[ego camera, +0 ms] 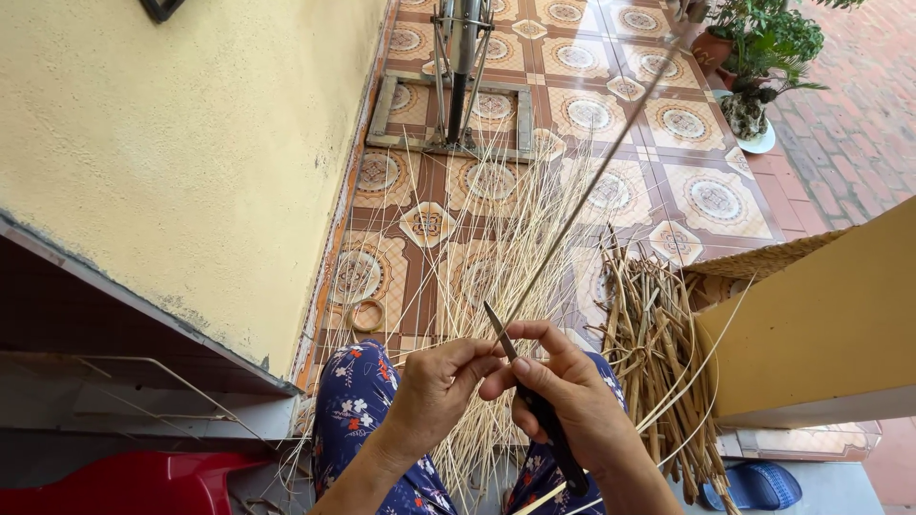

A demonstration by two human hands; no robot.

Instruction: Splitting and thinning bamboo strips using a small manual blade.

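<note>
My right hand [565, 396] grips a dark-handled knife [534, 401], its blade pointing up and left. A long thin cane strip [592, 181] runs from the blade up toward the far right. My left hand [437, 389] pinches the near end of that strip just left of the blade. Both hands hover above my knees in blue flowered trousers [351, 401]. A fan of pale split strips [487, 248] spreads over the tiled floor beyond the hands.
A bundle of thicker brown cane [658, 353] lies to the right, beside a tan board [821, 324]. A yellow wall [181, 143] rises on the left, a metal stand [458, 86] stands ahead, potted plants [759, 52] at far right, a red stool [143, 482] near left.
</note>
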